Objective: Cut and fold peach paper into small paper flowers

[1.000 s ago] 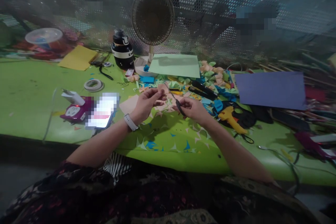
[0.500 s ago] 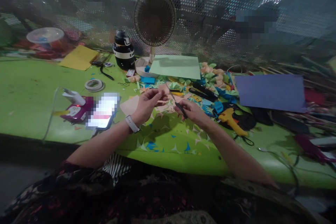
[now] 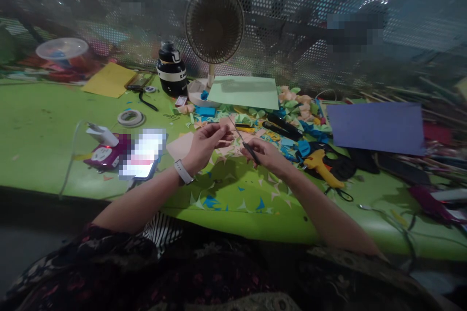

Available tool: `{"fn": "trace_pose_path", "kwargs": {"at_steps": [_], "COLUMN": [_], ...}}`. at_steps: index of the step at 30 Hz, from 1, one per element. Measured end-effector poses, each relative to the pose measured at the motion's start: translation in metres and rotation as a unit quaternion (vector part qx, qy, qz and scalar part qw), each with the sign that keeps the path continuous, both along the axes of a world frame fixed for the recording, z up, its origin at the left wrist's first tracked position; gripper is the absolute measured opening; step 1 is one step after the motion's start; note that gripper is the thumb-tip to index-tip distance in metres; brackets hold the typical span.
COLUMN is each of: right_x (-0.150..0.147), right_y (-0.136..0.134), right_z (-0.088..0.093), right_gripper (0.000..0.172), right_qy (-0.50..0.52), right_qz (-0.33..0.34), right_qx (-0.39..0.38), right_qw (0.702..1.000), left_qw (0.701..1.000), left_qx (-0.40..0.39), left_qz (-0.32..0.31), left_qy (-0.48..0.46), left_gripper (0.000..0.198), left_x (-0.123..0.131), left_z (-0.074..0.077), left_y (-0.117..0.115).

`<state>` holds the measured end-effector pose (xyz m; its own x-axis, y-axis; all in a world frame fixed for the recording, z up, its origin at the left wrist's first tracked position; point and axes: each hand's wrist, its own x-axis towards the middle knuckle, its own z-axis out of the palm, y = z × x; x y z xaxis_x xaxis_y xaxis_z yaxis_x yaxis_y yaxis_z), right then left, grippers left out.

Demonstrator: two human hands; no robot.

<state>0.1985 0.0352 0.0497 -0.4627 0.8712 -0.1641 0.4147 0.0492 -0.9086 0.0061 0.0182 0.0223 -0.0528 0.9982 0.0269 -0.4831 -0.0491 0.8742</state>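
My left hand [image 3: 205, 143], a white watch on its wrist, pinches a small piece of pale pink paper [image 3: 224, 120] between thumb and fingers. My right hand [image 3: 269, 154] is closed around dark-handled scissors [image 3: 251, 151]. Their thin blades slant up and left to the edge of that paper. A larger pink paper sheet [image 3: 180, 147] lies on the green table beside my left hand. Beneath and around both hands are paper scraps [image 3: 260, 204] in pink, blue and pale green.
Behind the hands stand a fan [image 3: 214, 24], a black bottle [image 3: 172, 72] and a green sheet [image 3: 243, 91]. To the right lie a stapler [image 3: 281, 127], a yellow glue gun [image 3: 322, 167] and a purple sheet [image 3: 375, 129]. A phone [image 3: 143, 154] and tape roll [image 3: 130, 118] lie left.
Less of the pink paper shows above my left fingers, and it looks turned or smaller. Both hands stay almost where they were.
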Motion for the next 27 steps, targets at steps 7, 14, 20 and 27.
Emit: {"fn": "trace_pose_path", "kwargs": {"at_steps": [7, 14, 20, 27], "right_x": [0.0017, 0.0028, 0.0016, 0.0030], "right_y": [0.0020, 0.0027, 0.0006, 0.0030], "right_z": [-0.0022, -0.0022, 0.0006, -0.0028], "right_gripper": [0.052, 0.050, 0.051, 0.049], "right_qy": [0.000, 0.004, 0.004, 0.000], "right_qz": [0.006, 0.005, 0.000, 0.005], "right_qx": [0.016, 0.017, -0.002, 0.006], "right_qw": [1.000, 1.000, 1.000, 1.000], "left_qw": [1.000, 1.000, 1.000, 1.000], "left_qx": [-0.008, -0.008, -0.015, -0.007], "left_qz": [0.003, -0.001, 0.001, 0.006], "left_qy": [0.006, 0.001, 0.014, 0.003], "left_gripper": [0.037, 0.037, 0.036, 0.040], "left_x": [0.0003, 0.0003, 0.0008, 0.0008], "left_z": [0.0018, 0.0023, 0.0027, 0.0022], "left_y": [-0.0006, -0.0019, -0.0021, -0.0019]}}
